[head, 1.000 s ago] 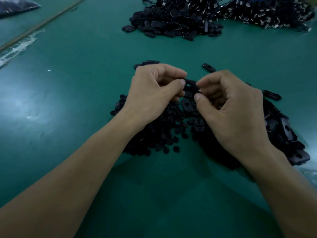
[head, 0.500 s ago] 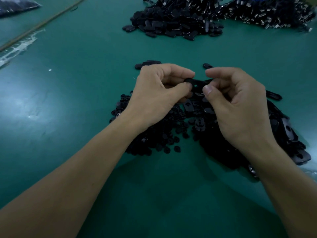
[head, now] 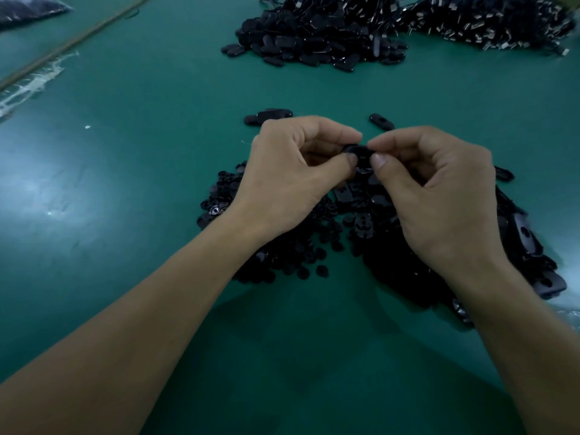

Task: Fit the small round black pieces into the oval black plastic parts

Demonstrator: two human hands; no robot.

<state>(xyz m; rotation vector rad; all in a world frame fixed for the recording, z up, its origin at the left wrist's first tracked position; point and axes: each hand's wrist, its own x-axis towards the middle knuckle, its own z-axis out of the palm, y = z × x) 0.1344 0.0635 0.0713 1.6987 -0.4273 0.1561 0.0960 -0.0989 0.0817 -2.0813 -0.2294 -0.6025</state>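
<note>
One oval black plastic part (head: 361, 151) is held above the table between both hands. My left hand (head: 292, 177) pinches its left end with thumb and forefinger. My right hand (head: 439, 196) pinches its right end the same way. Whether a round piece sits in it is hidden by the fingertips. Under my left hand lies a heap of small round black pieces (head: 295, 246). A pile of oval black parts (head: 518, 240) spreads under and right of my right hand.
On the green table (head: 141, 183), loose oval parts lie just beyond my hands (head: 270, 116) (head: 381, 121). A big heap of oval parts (head: 314, 42) and a heap of black pieces with metal bits (head: 489, 23) sit at the far edge. A strip runs along the far left (head: 69, 45).
Both hands have lifted the oval part slightly and drawn closer together, so the fingertips now cover more of it. The heaps have not moved.
</note>
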